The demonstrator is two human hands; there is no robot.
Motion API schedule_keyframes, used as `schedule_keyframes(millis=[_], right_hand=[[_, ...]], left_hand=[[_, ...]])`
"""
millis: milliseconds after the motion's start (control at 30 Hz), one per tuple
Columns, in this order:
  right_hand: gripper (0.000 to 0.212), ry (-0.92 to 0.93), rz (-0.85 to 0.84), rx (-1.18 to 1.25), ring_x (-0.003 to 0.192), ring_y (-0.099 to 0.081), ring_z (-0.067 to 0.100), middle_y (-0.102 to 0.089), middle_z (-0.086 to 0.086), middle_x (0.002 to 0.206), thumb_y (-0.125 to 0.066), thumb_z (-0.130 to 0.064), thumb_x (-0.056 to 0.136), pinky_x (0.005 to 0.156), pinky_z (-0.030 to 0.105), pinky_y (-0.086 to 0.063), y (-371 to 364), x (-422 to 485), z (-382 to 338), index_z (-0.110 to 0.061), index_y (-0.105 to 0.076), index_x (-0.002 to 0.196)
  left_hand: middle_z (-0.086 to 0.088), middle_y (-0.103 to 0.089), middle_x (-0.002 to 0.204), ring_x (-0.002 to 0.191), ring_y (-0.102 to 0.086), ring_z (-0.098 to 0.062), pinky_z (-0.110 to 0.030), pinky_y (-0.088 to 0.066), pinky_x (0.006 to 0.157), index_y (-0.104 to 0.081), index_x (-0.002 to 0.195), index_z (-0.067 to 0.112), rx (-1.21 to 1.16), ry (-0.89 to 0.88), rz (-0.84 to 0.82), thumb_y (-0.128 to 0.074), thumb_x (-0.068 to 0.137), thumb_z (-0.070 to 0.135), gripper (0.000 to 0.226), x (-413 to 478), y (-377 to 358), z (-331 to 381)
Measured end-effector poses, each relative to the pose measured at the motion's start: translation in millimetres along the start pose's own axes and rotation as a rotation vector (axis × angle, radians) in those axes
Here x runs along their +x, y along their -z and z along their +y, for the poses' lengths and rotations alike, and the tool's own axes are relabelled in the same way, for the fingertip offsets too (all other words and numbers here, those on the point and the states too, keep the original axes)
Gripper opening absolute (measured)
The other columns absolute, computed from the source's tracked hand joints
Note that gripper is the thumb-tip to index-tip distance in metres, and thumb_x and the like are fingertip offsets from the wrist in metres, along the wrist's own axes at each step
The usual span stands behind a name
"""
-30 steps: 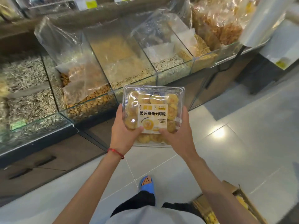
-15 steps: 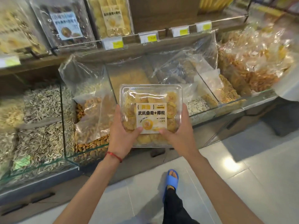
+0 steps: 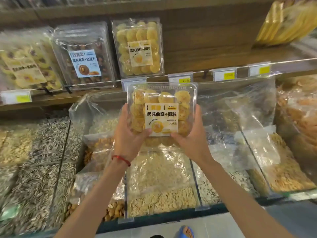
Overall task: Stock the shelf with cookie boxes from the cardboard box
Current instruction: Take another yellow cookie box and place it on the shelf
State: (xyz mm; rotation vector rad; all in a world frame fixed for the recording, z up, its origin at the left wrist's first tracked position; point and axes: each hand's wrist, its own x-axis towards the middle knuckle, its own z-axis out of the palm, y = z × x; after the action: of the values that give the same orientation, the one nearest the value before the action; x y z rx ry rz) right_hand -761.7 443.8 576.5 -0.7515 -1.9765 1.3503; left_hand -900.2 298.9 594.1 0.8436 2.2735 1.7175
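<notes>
My left hand [image 3: 127, 134] and right hand [image 3: 192, 136] are both closed around one clear cookie box [image 3: 162, 114], thumbs pressed over its lower front, fingers wrapped behind its sides. I grip it from both flanks, I judge, so the thin plastic lid does not flex and the label faces me upright. The box hangs in the air above the glass bulk bins [image 3: 161, 177], just below the front rail of the wooden shelf [image 3: 214, 48]. On that shelf one matching yellow cookie box [image 3: 138, 48] stands on edge, leaning back, label forward; to its right the board is bare, and I reckon that gap is where mine belongs, set the same way. A blue-labelled box [image 3: 84, 57] stands to its left. The cardboard box is out of view.
</notes>
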Motion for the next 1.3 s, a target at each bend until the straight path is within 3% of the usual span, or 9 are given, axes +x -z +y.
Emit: schedule_keyframes(millis=[133,200,333,433,600,733,967,1200,1300], right_hand=[[0.119,0.019,-0.028,0.012,0.142,-0.031,-0.006,-0.032,-0.019,0.157,-0.084,-0.009,0.077,0.117,0.026,-0.034,-9,64,-14,-0.026,-0.003,0.162],[0.118,0.060,-0.024,-0.004,0.144,-0.035,-0.001,-0.037,-0.012,0.159,-0.084,-0.009,0.076,0.117,0.032,-0.037,-15,94,-21,-0.028,-0.004,0.162],[0.117,0.124,-0.025,-0.064,0.154,-0.016,0.009,-0.015,-0.004,0.169,-0.083,-0.013,0.081,0.126,0.038,-0.020,-31,155,-34,-0.019,0.001,0.163],[0.117,0.171,0.011,-0.077,0.156,-0.012,0.012,-0.011,-0.002,0.170,-0.083,-0.013,0.083,0.128,0.043,-0.018,-44,195,-38,-0.016,0.003,0.162],[0.113,0.209,0.053,-0.107,0.138,-0.009,-0.013,-0.013,-0.018,0.150,-0.079,-0.009,0.087,0.110,-0.001,-0.009,-61,250,-44,-0.013,0.005,0.162],[0.114,0.220,0.081,-0.091,0.140,-0.015,-0.012,-0.016,-0.019,0.149,-0.080,-0.003,0.084,0.117,0.011,-0.017,-74,288,-43,-0.014,0.003,0.162],[0.116,0.176,0.079,-0.114,0.135,-0.011,-0.021,-0.018,-0.017,0.148,-0.079,0.000,0.084,0.107,-0.002,-0.012,-95,323,-21,-0.014,0.005,0.162],[0.114,0.135,0.061,-0.245,0.147,-0.007,-0.002,-0.012,-0.004,0.166,-0.075,-0.004,0.088,0.104,-0.005,-0.004,-107,324,-1,-0.015,0.012,0.161],[0.116,0.114,0.043,-0.289,0.151,-0.012,0.009,-0.012,-0.003,0.167,-0.076,-0.010,0.089,0.105,0.007,-0.014,-107,324,-5,-0.018,0.014,0.161]], left_hand=[[0.017,-0.049,0.141,0.131,-0.048,-0.001,-0.028,-0.049,0.103,-0.025,0.152,0.027,0.015,-0.049,0.046,-0.087,0.070,0.013,0.104,57,-4,8],[0.017,-0.051,0.138,0.130,-0.049,-0.001,-0.027,-0.047,0.104,-0.026,0.150,0.031,0.003,-0.057,0.070,-0.087,0.071,0.012,0.101,87,-5,7],[0.001,-0.044,0.151,0.139,-0.042,-0.009,-0.040,-0.042,0.112,-0.018,0.156,0.021,-0.005,-0.063,0.119,-0.088,0.070,0.013,0.111,146,-5,7],[-0.001,-0.047,0.147,0.134,-0.048,-0.010,-0.031,-0.045,0.108,-0.019,0.155,0.019,-0.037,-0.080,0.149,-0.086,0.070,0.007,0.109,185,-7,15],[0.006,-0.049,0.133,0.108,-0.052,0.019,-0.010,-0.049,0.090,-0.022,0.149,0.017,-0.036,-0.123,0.209,-0.085,0.071,0.005,0.101,241,-8,19],[0.000,-0.044,0.142,0.130,-0.049,-0.012,-0.036,-0.047,0.105,-0.021,0.147,0.024,-0.020,-0.147,0.249,-0.086,0.070,0.007,0.102,277,-12,16],[0.008,-0.039,0.133,0.126,-0.047,-0.010,-0.008,-0.041,0.100,-0.018,0.151,0.014,-0.007,-0.126,0.303,-0.081,0.073,-0.002,0.102,305,-29,-6],[-0.008,-0.037,0.150,0.138,-0.041,-0.019,-0.035,-0.040,0.112,-0.013,0.155,0.012,0.106,-0.087,0.274,-0.082,0.075,0.004,0.105,313,-32,-34],[-0.011,-0.029,0.154,0.142,-0.035,-0.024,-0.029,-0.033,0.111,-0.005,0.158,0.017,0.251,-0.063,0.275,-0.080,0.081,0.016,0.108,312,-34,-39]])
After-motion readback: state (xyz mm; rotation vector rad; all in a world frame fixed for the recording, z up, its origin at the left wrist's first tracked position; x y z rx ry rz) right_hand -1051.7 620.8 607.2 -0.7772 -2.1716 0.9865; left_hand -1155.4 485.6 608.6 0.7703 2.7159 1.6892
